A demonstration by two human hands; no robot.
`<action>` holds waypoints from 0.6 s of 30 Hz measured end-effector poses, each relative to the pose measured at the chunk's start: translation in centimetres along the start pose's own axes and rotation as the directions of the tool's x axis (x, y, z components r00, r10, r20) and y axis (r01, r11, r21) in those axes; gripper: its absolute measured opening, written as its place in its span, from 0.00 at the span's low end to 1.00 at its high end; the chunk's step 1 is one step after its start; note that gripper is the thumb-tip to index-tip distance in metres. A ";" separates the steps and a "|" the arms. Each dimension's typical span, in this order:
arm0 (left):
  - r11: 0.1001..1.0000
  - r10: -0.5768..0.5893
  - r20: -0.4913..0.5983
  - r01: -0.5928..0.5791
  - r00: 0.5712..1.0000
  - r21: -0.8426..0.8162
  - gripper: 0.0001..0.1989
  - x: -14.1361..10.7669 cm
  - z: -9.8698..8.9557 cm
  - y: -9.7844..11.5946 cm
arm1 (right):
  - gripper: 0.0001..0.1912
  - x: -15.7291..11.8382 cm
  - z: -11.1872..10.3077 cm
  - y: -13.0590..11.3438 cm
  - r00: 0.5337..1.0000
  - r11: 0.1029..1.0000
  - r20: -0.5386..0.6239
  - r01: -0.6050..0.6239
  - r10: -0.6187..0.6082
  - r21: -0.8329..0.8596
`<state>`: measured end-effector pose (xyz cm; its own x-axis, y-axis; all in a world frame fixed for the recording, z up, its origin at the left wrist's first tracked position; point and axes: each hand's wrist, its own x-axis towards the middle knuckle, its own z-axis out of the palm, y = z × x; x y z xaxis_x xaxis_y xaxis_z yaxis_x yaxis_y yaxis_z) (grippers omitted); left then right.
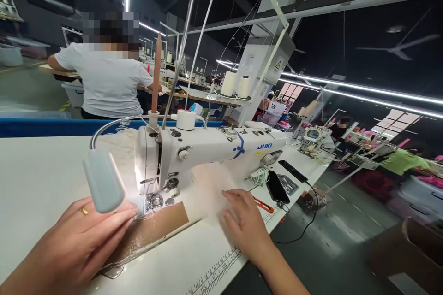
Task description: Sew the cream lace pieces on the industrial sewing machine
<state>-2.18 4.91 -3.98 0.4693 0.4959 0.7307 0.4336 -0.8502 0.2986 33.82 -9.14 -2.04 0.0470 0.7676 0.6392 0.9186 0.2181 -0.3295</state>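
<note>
A white sewing machine stands across the table with its needle area lit. My left hand, a ring on one finger, has its fingers pressed together on a small whitish piece of fabric beside the presser foot. Under that hand lies a brown plate with a shiny clear covering. My right hand is right of the needle, thumb and fingers apart, at the edge of a pale, motion-blurred cloth. Whether its fingertips touch the cloth is hard to tell. A grey lamp head partly covers the view above my left hand.
An orange cutter, a black phone, another phone and a coiled white cable lie right of the machine. A ruler scale runs along the front edge. Cream fabric lies behind. A person in white sits beyond.
</note>
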 end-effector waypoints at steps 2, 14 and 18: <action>1.000 -0.006 0.007 0.006 1.000 0.010 0.21 -0.2 -0.1 -0.2 | 0.17 0.6 0.7 -0.3 0.999 0.999 0.009 0.050 -0.049 -0.013; 0.996 -0.006 0.225 0.025 0.974 -0.083 0.14 1.6 -1.5 4.5 | 0.07 -2.9 3.0 -8.9 0.915 0.861 0.067 0.346 -0.397 0.373; 0.988 -0.030 0.352 0.082 0.935 -0.133 0.15 2.5 -2.1 6.8 | 0.13 -4.4 2.4 -10.8 0.827 0.793 0.233 0.351 -0.512 0.498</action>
<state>0.29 0.02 1.20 0.6968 0.5517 0.4583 0.3644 -0.8227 0.4363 22.74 -13.40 -2.99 -0.5232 0.6631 0.5353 0.5493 0.7426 -0.3830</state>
